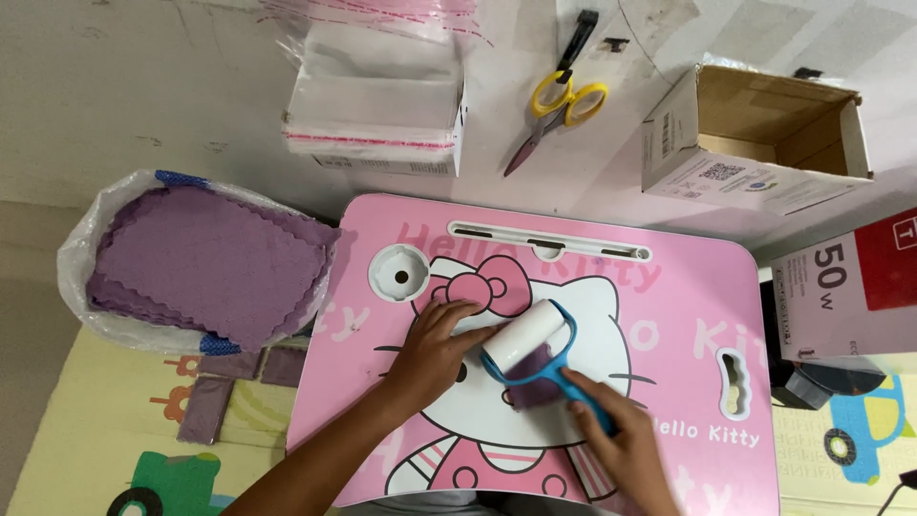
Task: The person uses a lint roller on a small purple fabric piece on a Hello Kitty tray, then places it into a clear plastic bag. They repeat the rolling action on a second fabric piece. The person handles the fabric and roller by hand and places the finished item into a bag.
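Note:
My right hand (626, 441) grips the blue handle of a lint roller (528, 338) whose white drum lies across a small purple cloth (531, 375) on the pink lap table (688, 315). My left hand (432, 346) presses flat on the table just left of the roller, with its fingertips at the drum's end. Most of the cloth is hidden under the roller and my hands.
A plastic bag with a stack of purple cloths (205, 263) sits left of the table, and loose purple pieces (229, 382) lie below it. Behind are clear plastic sleeves (377, 105), yellow-handled scissors (559, 96), an open cardboard box (764, 134) and a red and white box (855, 282).

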